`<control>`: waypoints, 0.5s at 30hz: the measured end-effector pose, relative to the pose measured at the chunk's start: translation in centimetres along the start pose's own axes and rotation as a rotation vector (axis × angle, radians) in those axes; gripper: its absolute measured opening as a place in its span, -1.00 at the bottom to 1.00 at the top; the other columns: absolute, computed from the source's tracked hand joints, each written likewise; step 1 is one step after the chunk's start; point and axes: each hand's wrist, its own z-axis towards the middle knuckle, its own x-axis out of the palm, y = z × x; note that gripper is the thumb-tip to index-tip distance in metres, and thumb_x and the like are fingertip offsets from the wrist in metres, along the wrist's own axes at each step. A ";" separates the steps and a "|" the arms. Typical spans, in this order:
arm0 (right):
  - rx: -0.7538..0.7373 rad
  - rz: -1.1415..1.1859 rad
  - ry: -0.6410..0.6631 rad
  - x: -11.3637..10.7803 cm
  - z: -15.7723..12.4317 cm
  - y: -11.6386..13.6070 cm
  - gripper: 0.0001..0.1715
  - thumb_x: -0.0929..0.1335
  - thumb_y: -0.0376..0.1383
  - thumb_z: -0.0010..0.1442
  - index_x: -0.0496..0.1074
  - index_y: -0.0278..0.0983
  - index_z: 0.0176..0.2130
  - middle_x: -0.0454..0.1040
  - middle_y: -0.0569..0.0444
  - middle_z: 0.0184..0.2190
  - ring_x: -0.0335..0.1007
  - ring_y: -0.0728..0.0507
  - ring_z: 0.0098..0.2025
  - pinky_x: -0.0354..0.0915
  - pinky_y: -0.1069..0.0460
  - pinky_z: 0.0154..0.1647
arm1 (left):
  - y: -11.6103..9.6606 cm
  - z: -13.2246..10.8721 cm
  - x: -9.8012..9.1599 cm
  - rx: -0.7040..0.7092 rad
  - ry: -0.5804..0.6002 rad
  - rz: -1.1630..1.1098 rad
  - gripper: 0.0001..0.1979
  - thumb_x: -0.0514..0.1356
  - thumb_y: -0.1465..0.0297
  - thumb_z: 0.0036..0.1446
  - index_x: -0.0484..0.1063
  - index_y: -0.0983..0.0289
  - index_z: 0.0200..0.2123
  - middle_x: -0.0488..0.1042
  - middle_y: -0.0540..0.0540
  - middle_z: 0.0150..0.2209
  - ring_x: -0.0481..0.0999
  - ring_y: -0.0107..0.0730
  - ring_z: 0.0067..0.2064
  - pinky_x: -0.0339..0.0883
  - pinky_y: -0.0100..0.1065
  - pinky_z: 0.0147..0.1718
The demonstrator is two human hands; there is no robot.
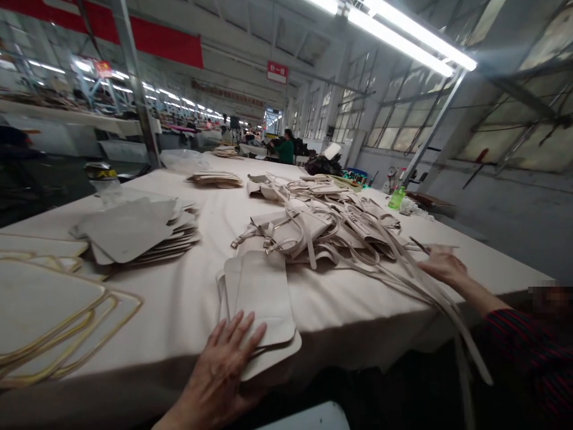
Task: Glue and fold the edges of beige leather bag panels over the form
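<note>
My left hand lies with its fingers spread on the near end of a small stack of pale, round-cornered panels at the table's front edge. Over on the right, my right hand is closed round a thin dark tool, blurred, just above the tabletop. Between the hands and behind the panels spreads a tangled heap of pale pieces with straps and buckles. Several long straps run from it past my right hand and hang over the front edge.
Grey panels are piled on the table at left, near yellow-edged panels. Behind stand a dark-labelled bottle, a flat stack and a green bottle. A person in green is far back.
</note>
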 end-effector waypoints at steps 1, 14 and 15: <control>-0.104 0.005 0.022 0.9 -0.1 3.0 -0.40 0.40 -0.32 0.03 0.38 -0.37 0.09 0.31 -0.41 0.04 0.44 -0.37 -0.05 0.31 -0.17 -0.07 | 0.2 0.3 0.1 -0.004 -0.005 0.004 -0.15 0.25 0.01 -0.04 0.10 0.09 0.30 0.19 0.19 0.30 0.16 0.09 0.30 0.08 0.04 0.23; -0.924 0.020 0.195 11.0 -5.0 32.1 -0.45 0.39 -0.33 0.05 0.35 -0.35 0.06 0.33 -0.25 0.05 0.45 -0.29 -0.08 0.38 -0.11 -0.09 | 11.2 -2.1 -1.3 -0.173 0.239 0.168 -0.30 0.13 -0.04 0.06 0.22 0.03 0.25 0.29 0.11 0.26 0.28 0.02 0.25 0.05 0.06 0.25; -0.926 0.009 0.205 11.5 -5.0 32.4 -0.43 0.41 -0.33 0.01 0.36 -0.37 0.04 0.33 -0.28 0.05 0.45 -0.31 -0.09 0.39 -0.12 -0.11 | 10.8 -2.1 -0.6 -0.200 0.253 0.199 -0.27 0.17 -0.03 0.02 0.21 0.05 0.26 0.27 0.17 0.26 0.23 0.12 0.27 -0.02 0.16 0.24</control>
